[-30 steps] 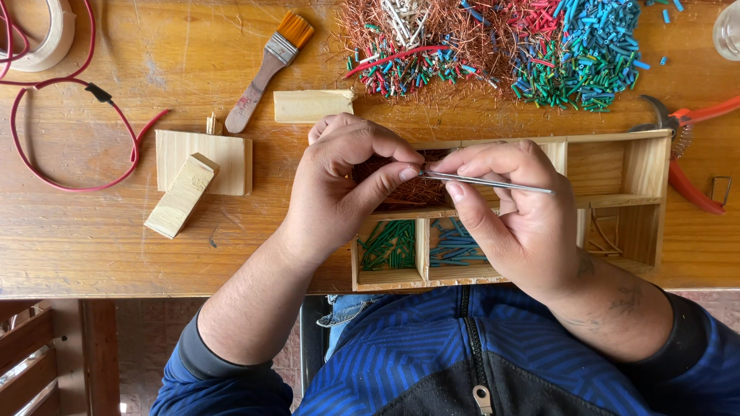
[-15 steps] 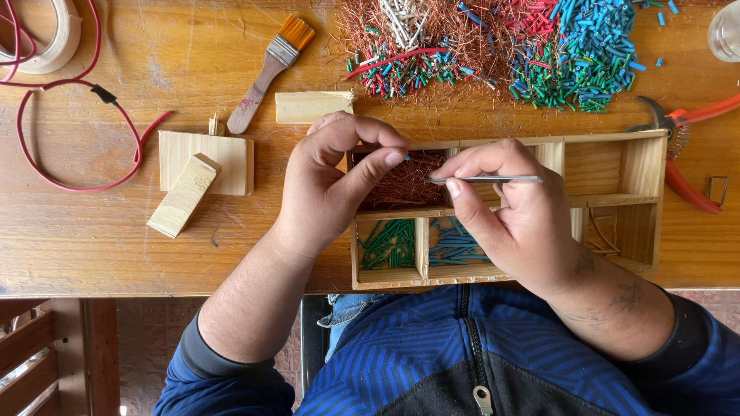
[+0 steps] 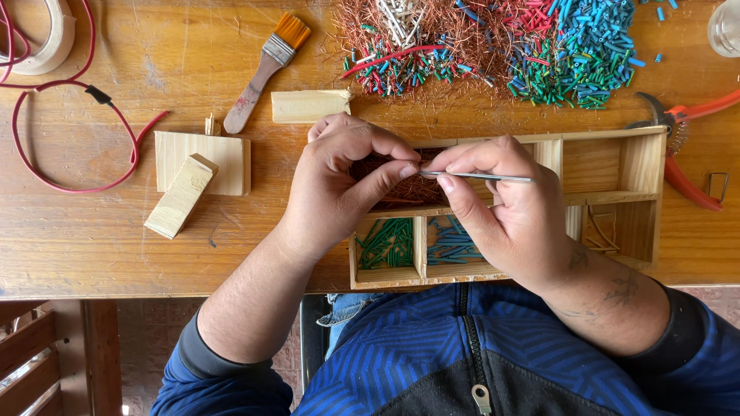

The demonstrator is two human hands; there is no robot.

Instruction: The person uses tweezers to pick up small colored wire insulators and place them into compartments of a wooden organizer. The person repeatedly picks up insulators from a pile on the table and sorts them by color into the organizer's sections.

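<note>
Bench fills the frame, wood. Compartment box sits centre-right at your near edge; green bits lower left cell, blue beside, copper strands in upper cell. Mixed wire pile top centre. Your left hand pinches thumb to forefinger over the copper cell. Your right hand grips slim metal tweezers, tip meeting the left fingertips
</note>
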